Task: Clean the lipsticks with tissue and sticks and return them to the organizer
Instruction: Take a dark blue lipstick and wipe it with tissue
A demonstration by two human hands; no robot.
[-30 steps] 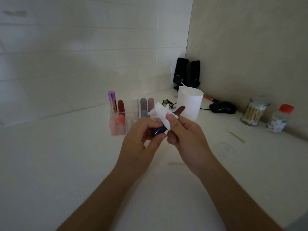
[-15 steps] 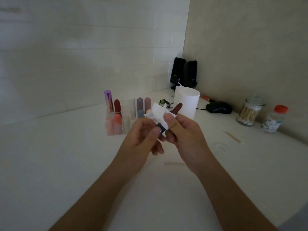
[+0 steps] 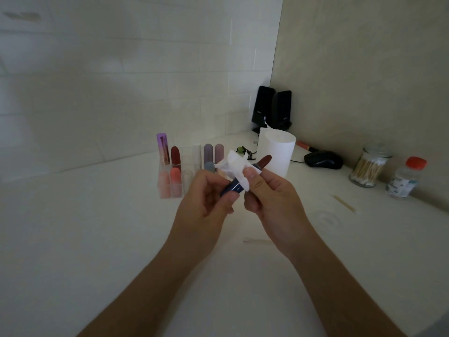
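The crumpled white tissue (image 3: 234, 167) and the right hand (image 3: 274, 198) cover the middle of the dark blue lipstick tube (image 3: 233, 188). The left hand (image 3: 206, 199) hides its near end and the right side of the clear plastic organizer (image 3: 170, 190). The words on the small red-capped bottle (image 3: 402, 182) are too blurry to read.

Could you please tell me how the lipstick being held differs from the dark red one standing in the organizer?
The held lipstick is tilted in the air; the dark red lipstick stands upright in the organizer. The held lipstick is gripped by the left hand, with tissue pinched round it by the right hand; the dark red lipstick is untouched. Both have rounded reddish tops.
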